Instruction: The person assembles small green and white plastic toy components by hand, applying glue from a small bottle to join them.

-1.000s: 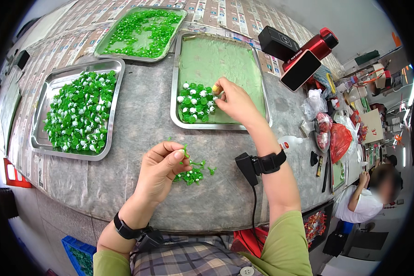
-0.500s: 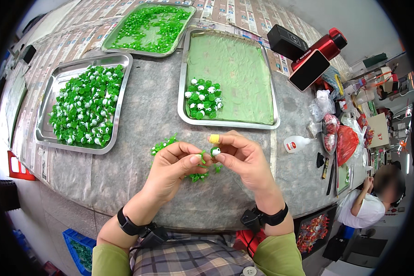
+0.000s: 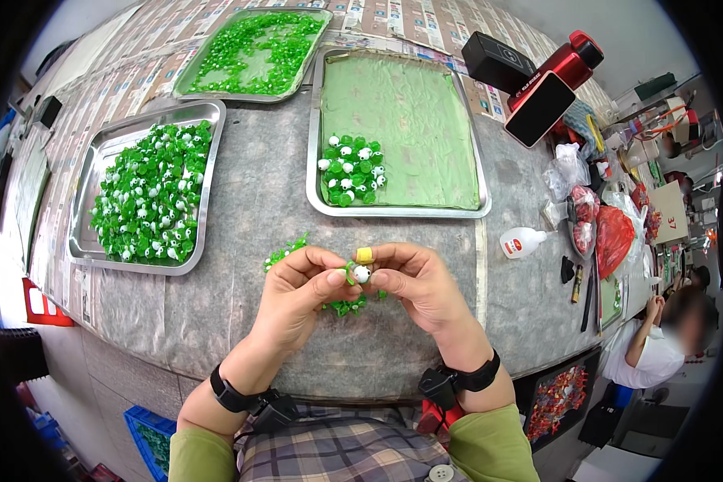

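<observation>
We've got both hands meeting over the near table edge: our left hand (image 3: pixel 301 289) pinches a green leaf piece (image 3: pixel 349 273), our right hand (image 3: pixel 414 285) pinches the white bead (image 3: pixel 362 274) against it, close up for control, above the loose green pile (image 3: pixel 341 304).

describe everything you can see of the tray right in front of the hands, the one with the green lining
The metal tray is rectangular and shiny, with a raised rim and rounded corners. It lies flat on the grey table top, beyond both hands and apart from them. A pale green sheet, slightly wrinkled, covers its floor. A small cluster of green and white pieces sits in its near left part; the rest of the sheet is bare. Nothing else touches it.
</observation>
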